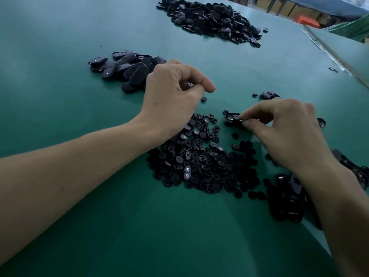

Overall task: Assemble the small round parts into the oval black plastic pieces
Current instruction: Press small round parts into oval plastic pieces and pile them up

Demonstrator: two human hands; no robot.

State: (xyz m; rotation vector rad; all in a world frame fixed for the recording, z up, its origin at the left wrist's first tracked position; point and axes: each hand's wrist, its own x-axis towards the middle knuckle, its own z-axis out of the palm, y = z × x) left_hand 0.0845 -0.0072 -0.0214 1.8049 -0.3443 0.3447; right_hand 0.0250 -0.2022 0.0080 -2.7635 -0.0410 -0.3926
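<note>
Right hand (283,132): thumb and forefinger pinch the near end of one oval black piece (231,116), held hollow side up just above the bench (79,226). A round part seems to sit in its recess, but it is too small to confirm.
Left hand (171,92): fingers curled, thumb tip against the forefinger. Whether a part lies between them cannot be told.
Loose round part (204,99): on the bench just below the left fingertips.
Round-part heap (199,162): a broad, plentiful supply between the two forearms.
Near oval heap (123,70): just beyond the left hand, smooth faces mostly up; judged to be finished work.
Far oval heap (209,19): large, at the far side of the bench; finished or not cannot be told.
Right-side pile (287,198): glossy ovals partly under the right forearm, probably stock.
Progress: judged mid-run, with one piece in hand and many parts left.
Obstructions: none over the working spot; a stray oval (269,94) lies just beyond the right hand.
Background: orange crate (306,21) and cardboard boxes (283,7) past the bench edge.
</note>
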